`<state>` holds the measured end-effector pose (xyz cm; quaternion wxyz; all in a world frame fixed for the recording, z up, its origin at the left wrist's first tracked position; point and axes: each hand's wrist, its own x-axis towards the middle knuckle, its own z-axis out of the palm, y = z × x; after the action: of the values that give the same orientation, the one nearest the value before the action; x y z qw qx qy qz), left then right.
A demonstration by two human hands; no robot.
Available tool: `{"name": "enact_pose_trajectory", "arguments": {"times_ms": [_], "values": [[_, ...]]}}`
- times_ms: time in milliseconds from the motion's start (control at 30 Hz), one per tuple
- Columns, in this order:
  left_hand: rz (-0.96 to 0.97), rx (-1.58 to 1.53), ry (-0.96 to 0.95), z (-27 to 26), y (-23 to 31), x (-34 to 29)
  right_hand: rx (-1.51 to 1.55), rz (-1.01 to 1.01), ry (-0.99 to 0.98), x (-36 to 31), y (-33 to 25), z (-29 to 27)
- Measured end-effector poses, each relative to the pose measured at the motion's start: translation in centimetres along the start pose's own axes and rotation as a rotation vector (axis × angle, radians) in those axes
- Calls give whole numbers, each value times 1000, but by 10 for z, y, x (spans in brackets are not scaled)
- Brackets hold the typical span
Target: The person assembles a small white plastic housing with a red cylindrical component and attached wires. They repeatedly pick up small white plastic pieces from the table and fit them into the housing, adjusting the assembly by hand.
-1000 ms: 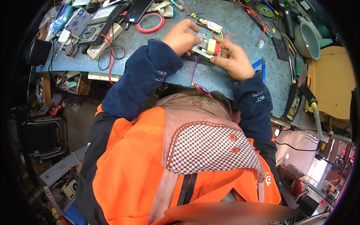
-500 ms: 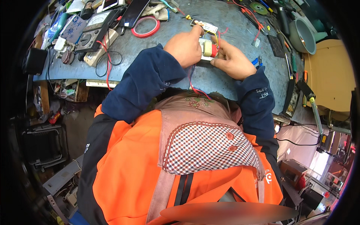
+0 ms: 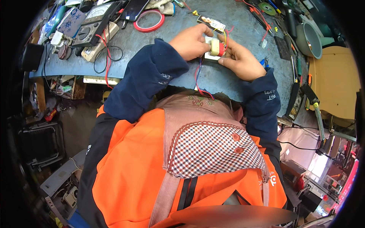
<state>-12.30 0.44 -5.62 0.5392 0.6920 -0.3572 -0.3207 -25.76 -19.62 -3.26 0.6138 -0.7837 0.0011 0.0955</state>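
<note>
your two grips meet above the far half of a worn blue desk [image 3: 178, 28], with one small coil part [image 3: 215, 48] between them: a yellow winding with a red side, set in a pale metal frame. your left grip [image 3: 190, 43] is on its left, fingers curled in close at the frame's edge; it seems pinched onto the part, though some fingertips are hidden. your right grip [image 3: 243, 62] is on its right, thumb at the near corner and fingers by the far one, parted about the width of the red side and seeming to hold it. the winding's longer side runs roughly away from you, across the line joining your grips, and its red side faces right; neither grip is clearly nearer, as both reach it. a yellow wire [image 3: 224, 35] loops up beyond the part, and red and blue wires [image 3: 197, 72] hang toward you. just past it is a dark module with a pale label [image 3: 212, 23]. a red tape ring [image 3: 149, 21] and a dial meter [image 3: 86, 33] lie to the left.
</note>
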Motion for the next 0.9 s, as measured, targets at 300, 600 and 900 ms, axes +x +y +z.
{"name": "enact_pose_trajectory", "arguments": {"times_ms": [300,600,900], "values": [[262,434,39,3,24,-18,16,-68,30,7,8,2],[328,504,109,0,16,-10,-398,-33,260,7,-30,-53],[315,490,73,-6,18,-9,-1004,-25,234,112,-13,-51]]}}
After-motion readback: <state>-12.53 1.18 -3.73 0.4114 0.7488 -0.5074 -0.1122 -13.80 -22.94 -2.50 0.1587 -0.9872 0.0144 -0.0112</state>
